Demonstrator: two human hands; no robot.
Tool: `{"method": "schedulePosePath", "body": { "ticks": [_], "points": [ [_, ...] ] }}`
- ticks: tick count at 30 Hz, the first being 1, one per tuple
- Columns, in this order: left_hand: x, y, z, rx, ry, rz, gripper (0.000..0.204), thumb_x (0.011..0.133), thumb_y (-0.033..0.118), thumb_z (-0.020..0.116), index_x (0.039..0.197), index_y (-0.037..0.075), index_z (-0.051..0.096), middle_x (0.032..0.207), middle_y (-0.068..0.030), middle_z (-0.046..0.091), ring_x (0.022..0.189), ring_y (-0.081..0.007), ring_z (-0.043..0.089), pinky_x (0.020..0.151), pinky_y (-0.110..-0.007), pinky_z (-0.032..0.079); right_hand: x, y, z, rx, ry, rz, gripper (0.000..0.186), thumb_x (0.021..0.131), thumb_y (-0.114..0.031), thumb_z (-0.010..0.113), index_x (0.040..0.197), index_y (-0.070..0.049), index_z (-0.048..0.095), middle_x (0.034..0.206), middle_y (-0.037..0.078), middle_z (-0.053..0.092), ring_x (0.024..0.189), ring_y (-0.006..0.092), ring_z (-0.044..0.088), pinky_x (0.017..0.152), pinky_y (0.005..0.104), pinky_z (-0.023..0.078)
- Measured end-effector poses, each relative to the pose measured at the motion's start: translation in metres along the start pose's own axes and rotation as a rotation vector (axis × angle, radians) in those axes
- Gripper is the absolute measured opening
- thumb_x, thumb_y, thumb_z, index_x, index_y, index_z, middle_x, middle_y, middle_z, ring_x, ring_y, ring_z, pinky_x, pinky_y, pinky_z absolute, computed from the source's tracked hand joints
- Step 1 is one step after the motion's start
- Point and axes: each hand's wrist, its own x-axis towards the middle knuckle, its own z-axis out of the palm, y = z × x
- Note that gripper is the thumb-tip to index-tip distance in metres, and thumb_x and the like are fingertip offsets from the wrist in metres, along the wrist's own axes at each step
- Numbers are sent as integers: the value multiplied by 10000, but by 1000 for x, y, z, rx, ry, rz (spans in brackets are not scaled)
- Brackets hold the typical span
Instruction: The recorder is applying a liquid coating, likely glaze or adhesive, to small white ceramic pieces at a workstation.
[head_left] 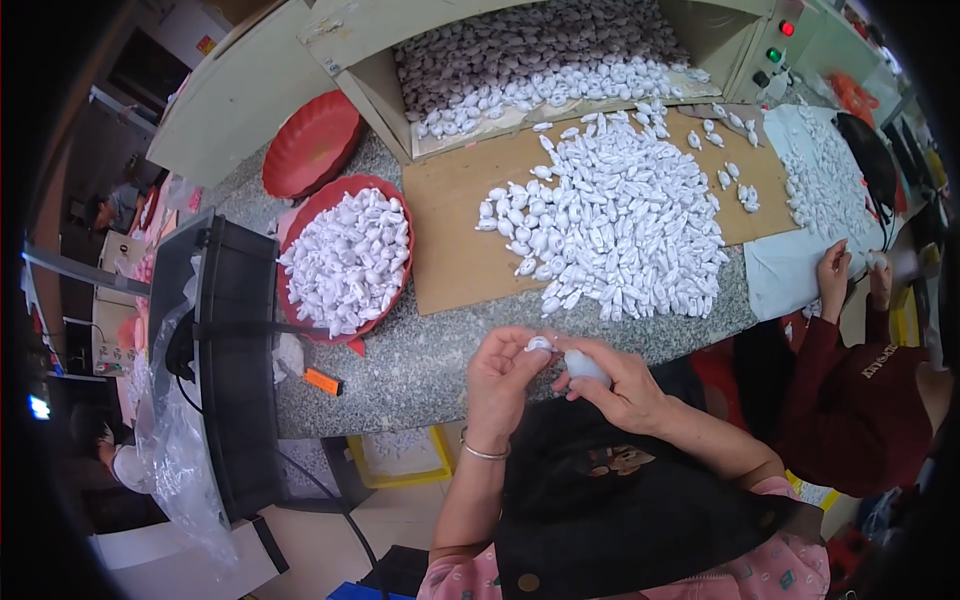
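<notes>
Hands (497,378) in snug grips, small white piece (538,344) in left, pale bulb (587,371) in right, speckled counter (425,375) beyond, co-worker (865,415) alongside.

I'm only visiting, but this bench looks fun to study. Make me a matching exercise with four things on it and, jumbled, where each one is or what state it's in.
Things
1. small white piece
2. pale rounded object
3. nearer red bowl
4. orange object with a black end

Places and states
A. lying on the grey speckled worktop
B. held in the person's right hand
C. heaped with white pieces
D. held in the person's left hand

Right pairs: 1-D, 2-B, 3-C, 4-A
</notes>
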Motion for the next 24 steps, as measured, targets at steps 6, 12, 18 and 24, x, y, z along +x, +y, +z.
{"method": "schedulePosePath", "body": {
  "ticks": [6, 12, 18, 24],
  "points": [
    [3, -3, 5, 110, 103, 85, 319, 824, -116, 574, 1129, -25, 591, 1069, -88, 592, 947, -134, 603, 824, -250, 492, -5, 9, 3, 104, -59, 66, 396, 942, -112, 489, 1316, 0, 423, 1027, 147, 618, 858, 184, 643, 716, 286, 539],
    [2, -7, -3, 242, 71, 135, 336, 824, -124, 564, 1144, -21, 582, 1050, -68, 572, 914, -129, 606, 818, -241, 487, -11, 4, -22, 34, 112, 31, 402, 911, -78, 529, 1293, 13, 441, 863, 80, 575, 746, 148, 563, 637, 272, 506],
    [-5, 1, 12, 200, 26, 43, 273, 863, -66, 561, 1130, -9, 579, 1015, -72, 602, 855, -135, 612, 774, -263, 510, -25, 2, -33, -17, 328, -107, 319, 752, 15, 701, 1023, -5, 534, 962, 115, 614, 872, 197, 620, 767, 293, 490],
    [-7, -2, 10, 347, -6, 95, 245, 863, -66, 563, 1101, -12, 578, 948, -54, 594, 827, -129, 599, 732, -239, 495, -23, -4, -37, -89, 295, -324, 323, 774, 18, 700, 1019, -18, 493, 1015, 153, 608, 939, 192, 612, 817, 312, 488]
  ]
}}
